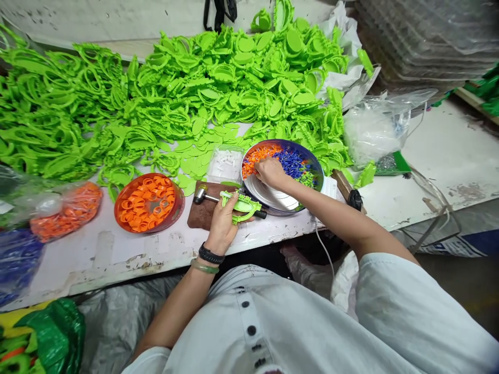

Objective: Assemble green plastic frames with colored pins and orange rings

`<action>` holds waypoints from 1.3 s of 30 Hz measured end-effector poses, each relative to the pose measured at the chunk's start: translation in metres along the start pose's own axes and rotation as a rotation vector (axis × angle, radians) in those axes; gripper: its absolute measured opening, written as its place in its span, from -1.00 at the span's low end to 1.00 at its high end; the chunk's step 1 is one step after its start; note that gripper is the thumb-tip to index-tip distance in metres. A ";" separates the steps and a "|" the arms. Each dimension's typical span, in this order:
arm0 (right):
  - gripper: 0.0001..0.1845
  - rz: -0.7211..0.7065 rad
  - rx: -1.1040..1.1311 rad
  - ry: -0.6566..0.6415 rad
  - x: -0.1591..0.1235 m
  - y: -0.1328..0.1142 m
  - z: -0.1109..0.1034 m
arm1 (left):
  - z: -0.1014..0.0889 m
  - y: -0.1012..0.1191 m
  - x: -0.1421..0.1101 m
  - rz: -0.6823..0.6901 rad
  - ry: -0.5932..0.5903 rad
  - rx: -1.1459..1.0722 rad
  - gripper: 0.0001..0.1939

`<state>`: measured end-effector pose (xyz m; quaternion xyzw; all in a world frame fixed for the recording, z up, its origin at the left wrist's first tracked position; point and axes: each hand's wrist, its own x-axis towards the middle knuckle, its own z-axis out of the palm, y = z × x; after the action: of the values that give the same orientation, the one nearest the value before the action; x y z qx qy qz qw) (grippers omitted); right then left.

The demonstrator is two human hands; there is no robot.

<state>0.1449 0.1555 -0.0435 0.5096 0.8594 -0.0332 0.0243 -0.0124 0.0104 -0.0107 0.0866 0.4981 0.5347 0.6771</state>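
Nearest the body, the left hand [224,221] grips a bright green plastic piece with an oval frame [245,205], fingers and thumb closed around its left end. The piece lies over the front of the bench, its long axis running roughly left to right, with the right end slanting a little toward the body. It looks glossy and thin-edged, with a toothed, uneven outline; a pale part near the thumb is too small to make out. Beneath it a metal-headed hammer with a dark grip [199,195] rests across a brown flat block [200,217].

Beyond the piece and to its right, the right hand [270,172] dips into a round, blue-walled tray [320,174]. This hand is bent downward at the small orange plastic bits [255,155], nearer to them than the left hand is; its fingertips are hidden, so I cannot tell whether it pinches one. Small blue plastic bits [290,162] lie just beside, to the right. Farther back spreads a large heap of bright green plastic parts [234,72].
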 end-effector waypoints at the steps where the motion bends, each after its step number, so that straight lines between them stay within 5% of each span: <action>1: -0.69 -0.003 0.002 0.000 0.000 0.000 0.002 | -0.001 0.000 0.001 -0.001 -0.002 -0.010 -0.70; 10: -0.74 0.049 0.131 0.049 -0.005 0.010 -0.001 | -0.009 -0.003 0.006 0.022 -0.068 -0.066 -0.68; 16: -0.70 0.093 1.250 0.202 -0.038 -0.013 -0.016 | -0.007 -0.003 0.005 0.113 -0.094 -0.027 -0.57; 19: -0.63 0.054 1.481 0.206 -0.059 -0.039 -0.019 | -0.003 -0.004 0.004 0.125 -0.105 -0.019 -0.52; 30: -0.81 -0.029 1.149 0.275 -0.079 -0.052 -0.024 | 0.002 -0.006 -0.002 0.160 -0.117 -0.023 -0.50; 39: -0.85 -0.084 1.147 0.238 -0.082 -0.044 -0.022 | 0.004 -0.006 -0.003 0.177 -0.105 -0.021 -0.43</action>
<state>0.1461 0.0643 -0.0141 0.4072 0.7203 -0.4365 -0.3534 -0.0048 0.0073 -0.0111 0.1509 0.4468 0.5922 0.6534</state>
